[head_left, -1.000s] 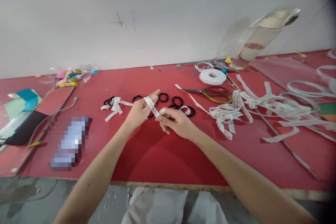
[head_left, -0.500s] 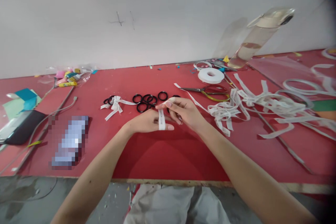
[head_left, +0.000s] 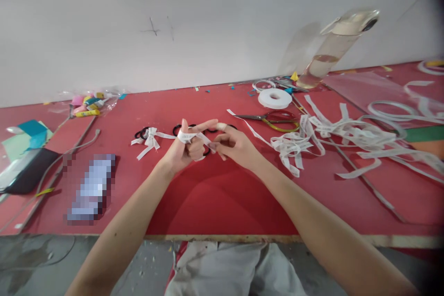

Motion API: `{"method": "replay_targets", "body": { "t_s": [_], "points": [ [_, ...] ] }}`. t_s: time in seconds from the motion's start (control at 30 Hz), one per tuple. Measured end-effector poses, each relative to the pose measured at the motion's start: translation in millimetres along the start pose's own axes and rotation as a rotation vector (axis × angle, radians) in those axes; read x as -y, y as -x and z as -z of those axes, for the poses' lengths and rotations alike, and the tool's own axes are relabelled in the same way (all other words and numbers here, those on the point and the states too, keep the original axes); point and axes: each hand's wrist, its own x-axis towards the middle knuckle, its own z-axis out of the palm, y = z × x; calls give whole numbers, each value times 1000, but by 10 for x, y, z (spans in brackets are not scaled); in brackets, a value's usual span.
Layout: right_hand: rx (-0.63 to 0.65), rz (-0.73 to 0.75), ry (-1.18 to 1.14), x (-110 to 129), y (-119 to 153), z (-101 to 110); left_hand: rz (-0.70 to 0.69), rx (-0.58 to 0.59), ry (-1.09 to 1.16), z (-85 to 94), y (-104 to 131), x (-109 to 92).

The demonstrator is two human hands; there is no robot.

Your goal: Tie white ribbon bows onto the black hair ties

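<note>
A printed white ribbon (head_left: 186,138) loops round the thumb of my left hand (head_left: 185,150). That hand has its thumb up, its index finger stretched to the right and its other fingers curled in, with the ribbon passing over them. My right hand (head_left: 237,145) pinches the ribbon's end beside the left fingers. Behind the hands lie several black hair ties (head_left: 176,129), partly hidden. To their left, a white ribbon bow (head_left: 151,138) sits by more black rings.
Scissors (head_left: 274,120), a white ribbon roll (head_left: 275,98) and a heap of cut ribbon (head_left: 293,143) lie to the right. A water bottle (head_left: 329,51) stands by the wall. A blurred-out phone (head_left: 92,187) and a dark pouch (head_left: 34,171) are at left.
My left hand has turned from thumb low to thumb up, its fingers curling under the ribbon. My right hand has shifted slightly and now holds the ribbon's end.
</note>
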Motion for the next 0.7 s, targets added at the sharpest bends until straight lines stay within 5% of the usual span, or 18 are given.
{"method": "replay_targets", "body": {
  "t_s": [0.13, 0.23, 0.4, 0.57, 0.7],
  "points": [
    [-15, 154, 190, -3, 5, -56, -41, 48, -31, -34, 43, -102],
    [-163, 358, 315, 8, 24, -111, -104, 91, -33, -75, 83, -158],
    [-328, 428, 462, 96, 85, -167, -145, 7, -112, -92, 70, -138],
    [-176, 513, 605, 96, 84, -158, -143, -147, -478, -64, 4, -10],
    [-85, 294, 560, 50, 80, -130, -160, -242, -637, -12, 2, -3]
  ]
}}
